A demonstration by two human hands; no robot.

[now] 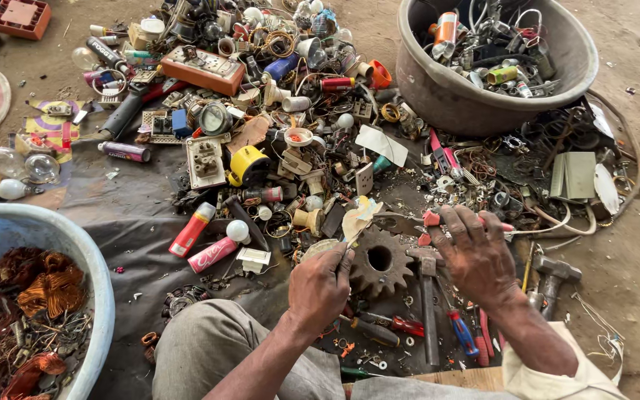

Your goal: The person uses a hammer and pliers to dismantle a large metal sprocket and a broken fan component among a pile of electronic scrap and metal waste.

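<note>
Gear wheel (379, 261), rusty and toothed with a round hole in its middle, is lying flat on the dark sheet (127, 215) spread over the dirt floor, right between the two hands. It is looking heavy and brown with corrosion, its teeth blunt but whole. Just to its right a hammer (428, 296) is lying with its head up by the gear and its handle running back toward the person.

Right hand (475, 255) is resting palm down, fingers spread and loosely curled over small bits at the edge of the scrap pile; it is pressing on them rather than closing round anything I can make out (something red is peeking out beside the fingers). Left hand (321, 285) is closed in a pinch on a small pale scrap (357, 218), yellowish-white and crumpled, which is sticking up from the fingertips just above the gear's left edge.

Doing this well, I judge, is calling for a firm pinch low on the scrap, the other hand holding the loose pieces steady, and fingers kept clear of the gear's teeth and the sharp wire ends lying around.
</note>
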